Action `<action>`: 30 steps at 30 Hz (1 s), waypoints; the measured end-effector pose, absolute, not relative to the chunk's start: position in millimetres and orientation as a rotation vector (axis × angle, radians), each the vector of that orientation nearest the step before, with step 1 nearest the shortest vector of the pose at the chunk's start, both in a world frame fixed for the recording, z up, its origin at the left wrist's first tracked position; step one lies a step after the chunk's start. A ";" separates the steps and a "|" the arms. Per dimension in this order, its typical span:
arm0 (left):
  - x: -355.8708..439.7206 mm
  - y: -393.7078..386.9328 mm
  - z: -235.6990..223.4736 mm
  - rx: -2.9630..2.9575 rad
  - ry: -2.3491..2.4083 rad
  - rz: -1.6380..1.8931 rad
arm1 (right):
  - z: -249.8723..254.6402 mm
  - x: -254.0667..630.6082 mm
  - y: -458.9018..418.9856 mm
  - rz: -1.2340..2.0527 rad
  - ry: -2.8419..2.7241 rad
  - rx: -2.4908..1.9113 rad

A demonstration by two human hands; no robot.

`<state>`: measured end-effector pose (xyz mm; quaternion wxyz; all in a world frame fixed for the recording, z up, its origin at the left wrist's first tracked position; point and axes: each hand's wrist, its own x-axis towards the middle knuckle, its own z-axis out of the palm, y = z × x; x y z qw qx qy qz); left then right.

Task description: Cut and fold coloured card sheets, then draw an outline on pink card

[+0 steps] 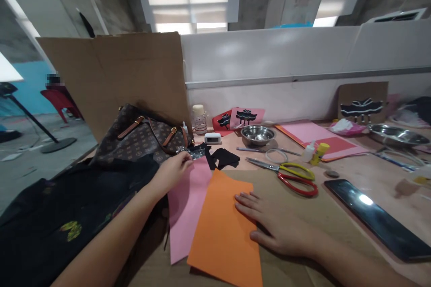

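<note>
An orange paper sheet point(224, 228) lies on the desk, overlapping a pink sheet point(185, 206) to its left. My right hand point(276, 224) rests flat on the orange sheet's right edge, fingers stretched out. My left hand point(173, 170) reaches to the top of the pink sheet, fingers curled on a crinkled silvery wrapper point(195, 154) beside black paper scraps point(224, 158). A brown patterned handbag point(144, 136) sits just behind that hand.
Scissors with yellow and red handles point(289, 175) lie right of the sheets, a phone point(377, 217) farther right. A steel bowl point(257, 134), small white clock point(213, 138), glue bottles point(316, 152), pink paper stack point(319, 139) and cardboard panel point(117, 76) stand behind. Dark cloth point(60, 215) covers the left.
</note>
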<state>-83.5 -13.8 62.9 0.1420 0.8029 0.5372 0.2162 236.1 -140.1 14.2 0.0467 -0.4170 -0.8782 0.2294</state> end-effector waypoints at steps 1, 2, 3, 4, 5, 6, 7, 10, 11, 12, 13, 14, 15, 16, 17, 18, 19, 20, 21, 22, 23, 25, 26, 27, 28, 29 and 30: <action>-86.3 -17.5 72.0 2.324 1.586 0.670 | 14.2 236.6 -139.8 0.712 -2.677 -1.266; -89.0 -22.4 82.1 2.334 1.628 0.725 | 14.7 236.8 -139.8 0.721 -2.675 -1.261; -91.4 -28.7 92.7 2.354 1.690 0.796 | 15.5 236.8 -140.0 0.729 -2.675 -1.256; -93.6 -36.3 103.2 2.372 1.756 0.875 | 16.5 236.6 -140.4 0.735 -2.675 -1.254; -95.6 -45.1 113.2 2.377 1.809 0.951 | 17.7 236.4 -141.2 0.740 -2.676 -1.257; -97.4 -54.6 122.3 2.375 1.842 1.047 | 18.8 236.2 -142.1 0.742 -2.677 -1.265; -99.1 -64.4 130.5 2.371 1.848 1.148 | 20.0 236.1 -143.1 0.746 -2.677 -1.277; -104.2 -90.7 149.5 2.376 1.787 1.416 | 25.2 235.2 -145.0 0.708 -2.565 -1.364; -105.6 -96.9 155.0 2.371 1.751 1.484 | 28.8 234.0 -144.7 0.694 -2.475 -1.388; -106.6 -101.3 160.7 2.361 1.711 1.536 | 34.1 231.9 -143.6 0.683 -2.374 -1.400; -106.8 -103.9 166.6 2.349 1.671 1.574 | 41.5 228.6 -141.8 0.678 -2.273 -1.402; -106.0 -104.6 172.8 2.340 1.626 1.600 | 51.3 223.8 -139.4 0.682 -2.194 -1.389; -104.0 -103.5 179.1 2.331 1.587 1.603 | 63.5 217.7 -136.6 0.688 -2.133 -1.362; -100.8 -101.0 185.0 2.329 1.539 1.613 | 77.6 210.5 -133.5 0.696 -2.085 -1.329; -96.5 -97.4 190.3 2.334 1.472 1.618 | 92.9 202.5 -130.4 0.712 -2.068 -1.267; -91.4 -93.1 194.4 2.330 1.412 1.623 | 108.6 194.3 -127.5 0.730 -2.003 -1.166; -85.8 -88.5 197.2 2.327 1.344 1.642 | 123.6 186.6 -124.8 0.756 -2.007 -1.067; -80.4 -84.1 198.8 2.330 1.285 1.638 | 137.0 179.7 -122.3 0.724 -2.023 -1.051; -75.3 -80.1 199.1 2.332 1.240 1.636 | 148.1 174.3 -120.0 0.650 -2.027 -1.068; -71.0 -76.9 198.6 2.337 1.201 1.634 | 156.4 170.7 -117.8 0.551 -2.026 -1.085; -67.3 -74.4 197.5 2.348 1.176 1.633 | 161.9 169.0 -115.5 0.444 -2.020 -1.119; -61.1 -72.1 194.5 2.419 1.171 1.700 | 165.5 170.3 -110.4 0.213 -2.018 -1.217; -57.7 -72.1 192.8 2.492 1.188 1.752 | 164.6 172.6 -107.6 0.085 -2.028 -1.279; -53.6 -72.8 190.9 2.589 1.212 1.798 | 162.5 175.2 -104.6 -0.039 -2.043 -1.347; -48.5 -73.7 188.7 2.703 1.228 1.822 | 159.7 177.7 -101.7 -0.152 -2.064 -1.395; -42.2 -74.6 186.2 2.825 1.224 1.803 | 156.4 179.8 -98.9 -0.229 -2.095 -1.411; -35.2 -75.1 183.2 2.937 1.192 1.735 | 153.1 181.4 -96.4 -0.258 -2.129 -1.393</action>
